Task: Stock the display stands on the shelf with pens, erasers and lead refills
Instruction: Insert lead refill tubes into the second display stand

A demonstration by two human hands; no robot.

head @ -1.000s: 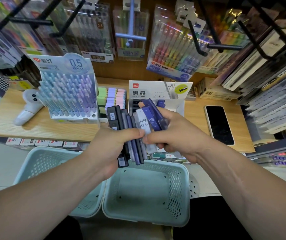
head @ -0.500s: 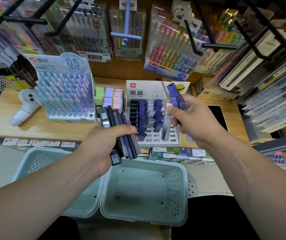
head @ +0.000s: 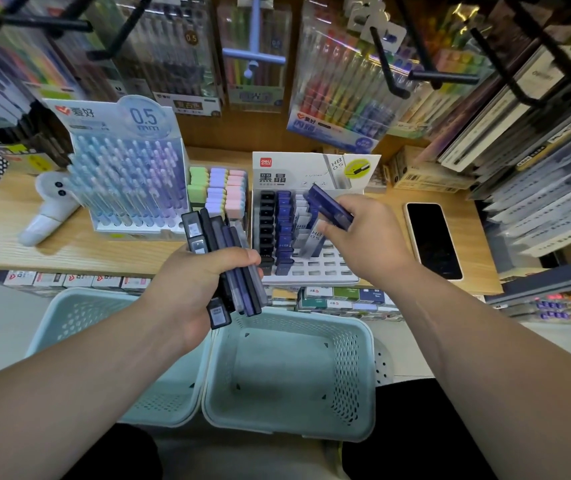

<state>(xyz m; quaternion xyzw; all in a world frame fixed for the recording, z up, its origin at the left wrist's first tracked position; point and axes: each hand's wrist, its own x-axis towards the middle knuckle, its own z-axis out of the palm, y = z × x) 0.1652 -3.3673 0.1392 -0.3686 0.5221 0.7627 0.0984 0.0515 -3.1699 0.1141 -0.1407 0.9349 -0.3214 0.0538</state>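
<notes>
- While pinched in the right hand (head: pixel 363 237) over the lead stand (head: pixel 325 273), the blue refill case (head: pixel 329 207) was slanted, free end toward back-left.
- Flat translucent plastic cases (head: pixel 223 237) were clamped, fanned, in the left hand (head: pixel 201 282).

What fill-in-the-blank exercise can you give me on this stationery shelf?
The left hand grips a bundle of lead refill cases; the single case in the right hand is ____.
The phone lies to the ____ of the lead refill stand.
Between that stand and the pen stand sit pastel ____.
Missing: blue; right; erasers.
</notes>
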